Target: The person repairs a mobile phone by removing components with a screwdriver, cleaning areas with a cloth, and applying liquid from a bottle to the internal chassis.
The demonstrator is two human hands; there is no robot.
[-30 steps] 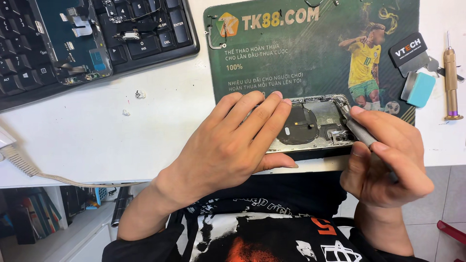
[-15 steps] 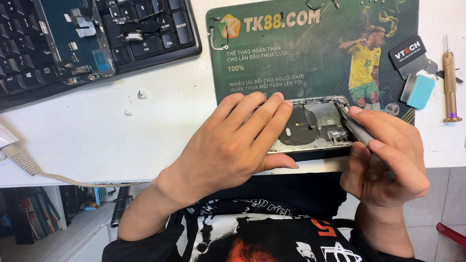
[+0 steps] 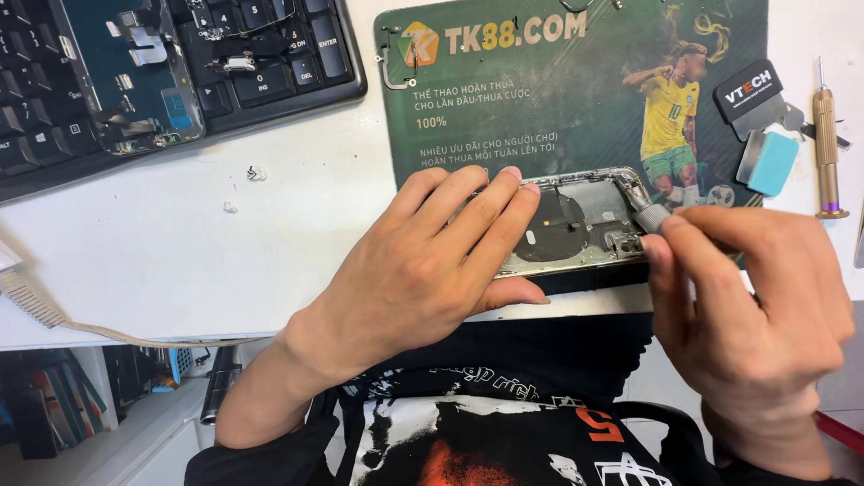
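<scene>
The opened phone shell [image 3: 576, 225] is pinned flat on the green mat [image 3: 540, 99] by the left hand [image 3: 423, 270], fingers spread, while a grey-tipped tool [image 3: 650, 214] is pinched by the right hand [image 3: 751, 306], for steadiness.

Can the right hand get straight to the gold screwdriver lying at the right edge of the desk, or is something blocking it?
Probably yes, once freed. The gold screwdriver lies in the open beyond the right hand, with only a small teal block beside it. But that hand's grip is already on a grey-tipped tool at the opened phone.

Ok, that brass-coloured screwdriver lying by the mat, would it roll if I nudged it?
Probably: the screwdriver has a round barrel lying flat on the smooth white desk. Its wider end cap may make it curve. It looks stiff, likely metal, so fairly heavy for its size.
</scene>
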